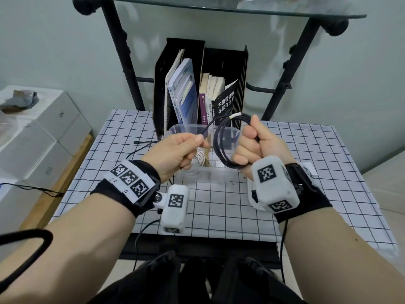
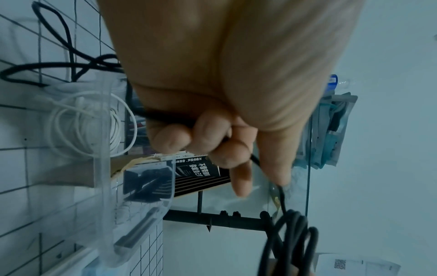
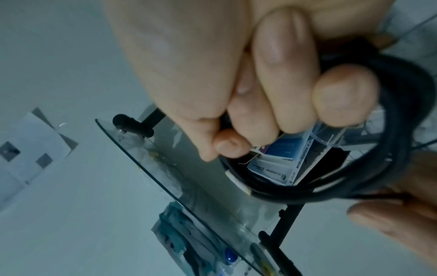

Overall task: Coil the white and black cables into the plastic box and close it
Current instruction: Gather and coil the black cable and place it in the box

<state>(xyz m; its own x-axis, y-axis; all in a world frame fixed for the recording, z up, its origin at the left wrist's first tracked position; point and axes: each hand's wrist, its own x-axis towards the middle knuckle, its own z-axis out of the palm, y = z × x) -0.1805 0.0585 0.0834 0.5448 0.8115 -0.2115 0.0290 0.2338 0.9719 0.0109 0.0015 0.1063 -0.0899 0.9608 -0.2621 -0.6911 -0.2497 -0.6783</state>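
A clear plastic box (image 1: 175, 129) stands open on the checked tablecloth, with the white cable (image 1: 200, 157) coiled inside it (image 2: 85, 127). Above the box my right hand (image 1: 255, 145) grips several loops of the black cable (image 1: 219, 148), fist closed round the bundle (image 3: 402, 149). My left hand (image 1: 186, 148) pinches the loose run of the same black cable (image 2: 281, 196) between thumb and fingers. The cable's free tail (image 1: 144, 144) trails over the cloth left of the box. No lid is plainly visible.
A black file holder (image 1: 197, 84) full of books stands right behind the box. A black metal frame (image 1: 122, 62) carries a glass shelf (image 1: 219, 5) overhead. White cartons (image 1: 43, 132) sit to the left. Checked cloth (image 1: 285, 172) spreads around the box.
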